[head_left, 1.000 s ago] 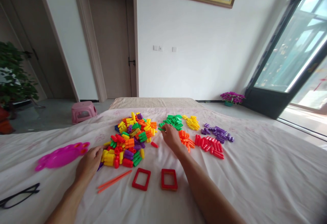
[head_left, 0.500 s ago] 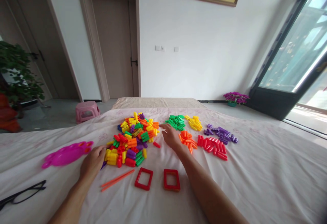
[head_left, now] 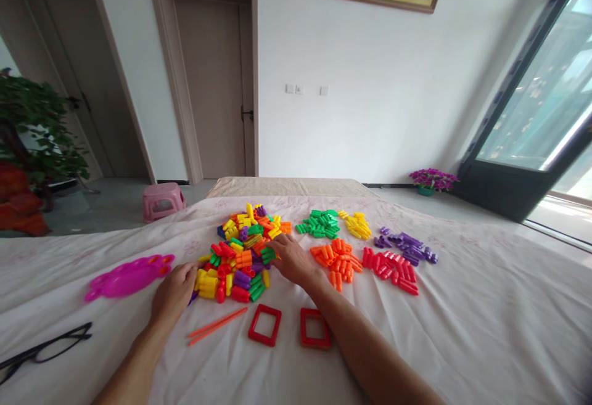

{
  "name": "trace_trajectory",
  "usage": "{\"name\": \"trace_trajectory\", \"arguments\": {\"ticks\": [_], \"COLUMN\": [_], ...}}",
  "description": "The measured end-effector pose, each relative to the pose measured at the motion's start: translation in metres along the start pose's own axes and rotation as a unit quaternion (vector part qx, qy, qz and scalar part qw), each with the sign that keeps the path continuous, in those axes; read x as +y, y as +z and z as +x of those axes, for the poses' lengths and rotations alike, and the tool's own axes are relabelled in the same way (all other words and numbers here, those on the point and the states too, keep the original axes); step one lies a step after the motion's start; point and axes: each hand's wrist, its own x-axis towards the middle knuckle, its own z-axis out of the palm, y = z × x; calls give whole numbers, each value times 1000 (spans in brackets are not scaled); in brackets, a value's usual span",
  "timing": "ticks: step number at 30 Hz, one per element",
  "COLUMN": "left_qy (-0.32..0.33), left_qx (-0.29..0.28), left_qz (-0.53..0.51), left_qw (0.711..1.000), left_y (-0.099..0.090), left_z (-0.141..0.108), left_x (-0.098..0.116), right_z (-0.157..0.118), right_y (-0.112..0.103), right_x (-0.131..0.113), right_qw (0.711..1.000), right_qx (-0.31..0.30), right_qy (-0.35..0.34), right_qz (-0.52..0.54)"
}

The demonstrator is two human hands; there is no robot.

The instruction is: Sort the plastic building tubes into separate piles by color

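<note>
Head view: left hand [head_left: 174, 291], beside a magenta tray [head_left: 129, 277], and right hand [head_left: 292, 259] are at the mixed blocks [head_left: 243, 259], finger grips unclear; right forearm [head_left: 363, 340] overlaps a red frame [head_left: 304, 329].

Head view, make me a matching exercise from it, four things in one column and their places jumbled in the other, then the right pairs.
Things:
1. Right hand
2. Left hand
3. Purple pile
4. Black glasses

Places:
A. Farthest right of the piles
B. By the left side of the mixed pile
C. Near the picture's left edge
D. At the mixed pile's right side

Pairs: 1-D, 2-B, 3-A, 4-C
</note>
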Motion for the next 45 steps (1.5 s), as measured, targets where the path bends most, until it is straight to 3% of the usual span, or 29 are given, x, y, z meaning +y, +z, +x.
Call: {"name": "trace_trajectory", "arguments": {"ticks": [4, 8, 14, 18, 21, 26, 32, 38, 45], "left_qy": [-2, 5, 1, -1, 4, 6, -8, -4, 0], "left_qx": [0, 8, 7, 7, 9, 5, -7, -6, -1], "left_qz": [1, -3, -6, -5, -8, -10, -1, -8, -13], "left_qw": [1000, 1000, 1000, 1000, 1000, 1000, 1000, 1000, 1000], "left_y": [0, 0, 1, 2, 3, 3, 2, 2, 0], "left_z": [0, 0, 1, 2, 3, 3, 2, 2, 3], "left_x": [0, -1, -2, -4, -6, -6, -6, -6, -5], "right_z": [0, 4, 5, 2, 3, 0, -8, -6, -7], "right_y": [-2, -2, -16, -22, -18, -4, 5, -2, -59], "right_x": [3, 18, 51, 64, 62, 43, 25, 18, 34], "right_qw": [999, 989, 943, 912, 926, 974, 979, 975, 955], "right_qx": [23, 74, 220, 280, 239, 61, -68, -70, 37], "right_qy": [19, 99, 239, 285, 275, 212, 186, 200, 294], "right_qz": [35, 82, 72, 92, 97, 56, -57, -71, -29]}}
